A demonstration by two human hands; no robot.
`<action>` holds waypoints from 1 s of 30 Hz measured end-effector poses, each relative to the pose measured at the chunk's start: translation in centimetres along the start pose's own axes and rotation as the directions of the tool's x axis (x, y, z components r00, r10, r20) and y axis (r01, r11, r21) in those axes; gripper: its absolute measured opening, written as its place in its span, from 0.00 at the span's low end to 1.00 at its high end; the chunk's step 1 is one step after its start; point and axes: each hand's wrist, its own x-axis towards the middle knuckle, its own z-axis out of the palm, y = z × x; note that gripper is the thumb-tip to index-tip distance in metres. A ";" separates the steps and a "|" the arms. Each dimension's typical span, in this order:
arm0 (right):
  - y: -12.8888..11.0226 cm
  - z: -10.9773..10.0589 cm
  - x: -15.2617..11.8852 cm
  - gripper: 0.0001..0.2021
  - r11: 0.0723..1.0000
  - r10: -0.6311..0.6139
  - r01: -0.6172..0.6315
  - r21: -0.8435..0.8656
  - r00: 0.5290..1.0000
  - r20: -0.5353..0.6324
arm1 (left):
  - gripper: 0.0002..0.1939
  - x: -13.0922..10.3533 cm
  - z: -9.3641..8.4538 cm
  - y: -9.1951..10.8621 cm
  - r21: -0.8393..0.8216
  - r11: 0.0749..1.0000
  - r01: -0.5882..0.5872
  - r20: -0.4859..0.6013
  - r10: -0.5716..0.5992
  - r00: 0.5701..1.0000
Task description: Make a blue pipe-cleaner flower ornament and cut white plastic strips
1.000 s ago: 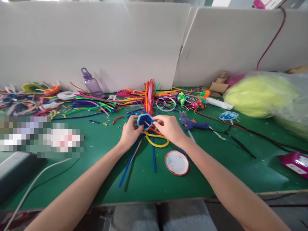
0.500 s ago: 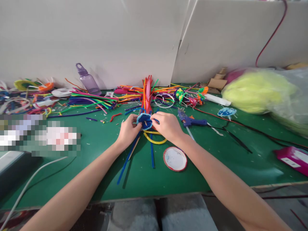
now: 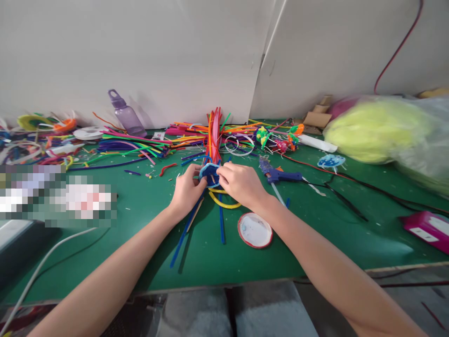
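A small blue cup-shaped piece with a light blue rim (image 3: 211, 181) is held between both hands above the green table. My left hand (image 3: 188, 189) pinches its left edge. The fingers of my right hand (image 3: 242, 183) are closed at its right edge, over the inside. Blue stems (image 3: 222, 224) and a thin wooden stick (image 3: 195, 215) lie below the hands. Part of a yellow loop (image 3: 224, 204) shows beneath the piece. A round white lid with a red rim (image 3: 255, 230) lies near my right forearm.
Colourful stems (image 3: 136, 145) are heaped along the back beside a purple bottle (image 3: 128, 114). To the right are a blue glue gun (image 3: 282, 175), a blue dotted piece (image 3: 331, 161), cables, a magenta box (image 3: 428, 230) and a bag of yellow material (image 3: 377, 128). A white cable (image 3: 52, 255) runs at left.
My right hand has shifted slightly left, its fingertips now farther over the blue piece. A blue stem end now shows to the right of my right wrist. The camera view has shifted slightly.
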 end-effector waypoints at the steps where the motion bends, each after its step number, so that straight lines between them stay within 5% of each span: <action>1: 0.0 0.0 0.0 0.12 1.000 0.000 0.000 0.001 1.000 0.002 | 0.11 0.0 0.0 0.0 0.005 1.000 -0.006 0.000 0.006 1.000; 30: 0.3 0.4 0.0 0.12 1.000 -0.019 0.019 -0.018 1.000 -0.017 | 0.11 -0.3 0.2 0.3 0.065 0.994 -0.084 0.032 0.082 0.996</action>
